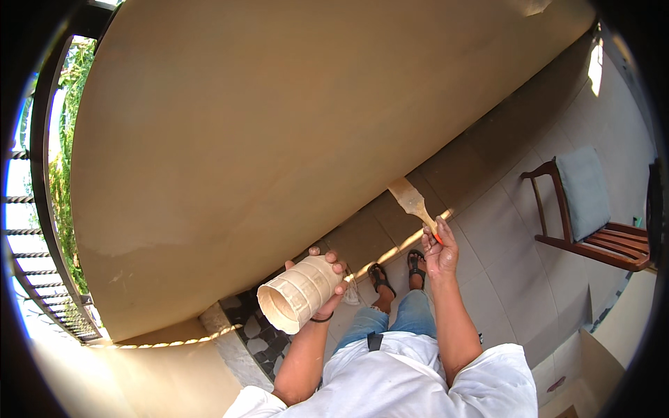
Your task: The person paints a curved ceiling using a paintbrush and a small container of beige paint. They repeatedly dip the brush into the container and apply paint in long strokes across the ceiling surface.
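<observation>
Putty knife (412, 200), its broad blade coated in pale filler, is pressed flat against the beige wall (265, 125) low down, near the dark tiled skirting (481, 157). Right hand (440, 251) is closed around its orange handle; left hand (329, 282) grips a cream, filler-smeared plastic tub (296, 299) tipped on its side, mouth toward the camera. For a smooth coat, I judge the blade should stay at a shallow angle with even pressure, and the tub kept near for reloading. No labels or signs are legible; only faint ridged bands ring the tub. Wooden chair (592, 216) with a grey cushion stands well apart at right.
</observation>
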### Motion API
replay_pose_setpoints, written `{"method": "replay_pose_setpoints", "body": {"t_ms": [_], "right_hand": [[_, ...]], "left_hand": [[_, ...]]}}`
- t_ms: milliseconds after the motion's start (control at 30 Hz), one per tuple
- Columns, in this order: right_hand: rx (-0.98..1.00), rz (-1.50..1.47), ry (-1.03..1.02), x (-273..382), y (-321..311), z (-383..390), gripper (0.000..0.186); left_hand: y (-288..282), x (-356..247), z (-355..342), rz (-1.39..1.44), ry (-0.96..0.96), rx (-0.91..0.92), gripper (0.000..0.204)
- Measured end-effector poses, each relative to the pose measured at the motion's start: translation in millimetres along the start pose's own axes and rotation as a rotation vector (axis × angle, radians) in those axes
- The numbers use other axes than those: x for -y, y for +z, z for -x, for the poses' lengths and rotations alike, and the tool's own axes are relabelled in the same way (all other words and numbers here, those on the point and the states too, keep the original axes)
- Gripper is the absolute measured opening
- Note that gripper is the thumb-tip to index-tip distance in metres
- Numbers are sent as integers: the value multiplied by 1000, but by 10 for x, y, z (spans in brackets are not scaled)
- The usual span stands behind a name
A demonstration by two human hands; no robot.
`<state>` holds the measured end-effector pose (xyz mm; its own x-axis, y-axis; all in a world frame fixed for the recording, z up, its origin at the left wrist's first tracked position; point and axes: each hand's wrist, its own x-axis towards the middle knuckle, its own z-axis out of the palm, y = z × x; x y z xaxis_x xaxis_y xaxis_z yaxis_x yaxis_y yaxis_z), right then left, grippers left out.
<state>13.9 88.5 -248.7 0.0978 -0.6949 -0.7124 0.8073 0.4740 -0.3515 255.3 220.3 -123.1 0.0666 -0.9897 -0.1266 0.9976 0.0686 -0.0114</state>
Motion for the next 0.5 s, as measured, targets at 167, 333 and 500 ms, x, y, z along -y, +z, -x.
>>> {"method": "replay_pose_setpoints", "body": {"t_ms": [167,333,500], "right_hand": [[238,48,185,46,-131,-6,36],[411,-111,361,-160,29,94,41],[295,-280,404,-573,227,154,44]], "left_hand": [[-143,94,285,-16,-4,-120,60],[-211,73,705,6,-13,-241,62],[-268,5,990,34,-15,-242,62]]}}
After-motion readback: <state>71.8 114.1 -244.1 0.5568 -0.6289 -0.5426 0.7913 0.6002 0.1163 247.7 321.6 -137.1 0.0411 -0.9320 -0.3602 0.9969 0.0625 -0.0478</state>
